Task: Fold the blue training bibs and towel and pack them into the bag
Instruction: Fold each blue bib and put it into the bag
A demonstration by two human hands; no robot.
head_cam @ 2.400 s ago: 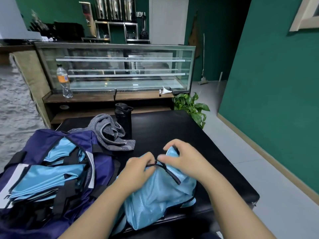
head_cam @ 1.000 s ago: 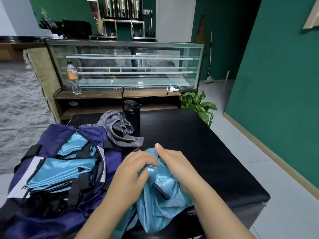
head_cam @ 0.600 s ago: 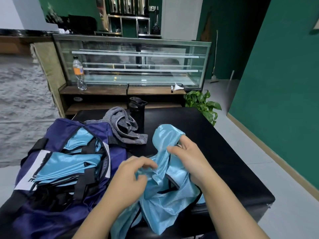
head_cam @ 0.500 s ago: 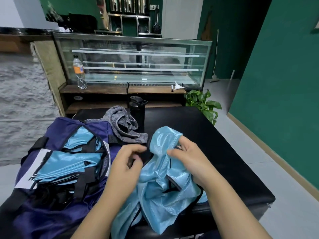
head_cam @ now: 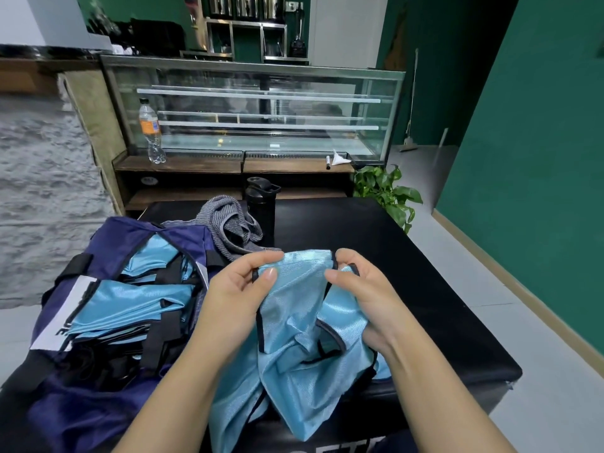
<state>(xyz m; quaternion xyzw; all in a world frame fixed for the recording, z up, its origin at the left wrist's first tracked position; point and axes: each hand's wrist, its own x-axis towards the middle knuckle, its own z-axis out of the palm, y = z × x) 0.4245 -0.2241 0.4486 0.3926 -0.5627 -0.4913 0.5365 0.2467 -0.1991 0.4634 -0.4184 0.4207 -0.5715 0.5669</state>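
A light blue training bib [head_cam: 294, 328] with black trim hangs crumpled over the near edge of the black table [head_cam: 425, 289]. My left hand [head_cam: 238, 292] pinches its shoulder strap at the left edge, and my right hand [head_cam: 362, 289] pinches the strap's right edge, stretching it between them. On the left, the open navy bag [head_cam: 108, 322] holds several folded blue bibs [head_cam: 130, 302]. A grey striped towel [head_cam: 228, 227] lies crumpled behind the bag.
A black bottle [head_cam: 261, 204] stands on the table behind the towel. A glass display case [head_cam: 255, 109] with a plastic water bottle [head_cam: 150, 132] on its wooden ledge is beyond. A potted plant [head_cam: 389, 191] sits by the table's far right corner.
My hands have drawn apart along the bib's shoulder strap and spread it flat between them. The left hand moved from the bunched cloth to the strap's left edge.
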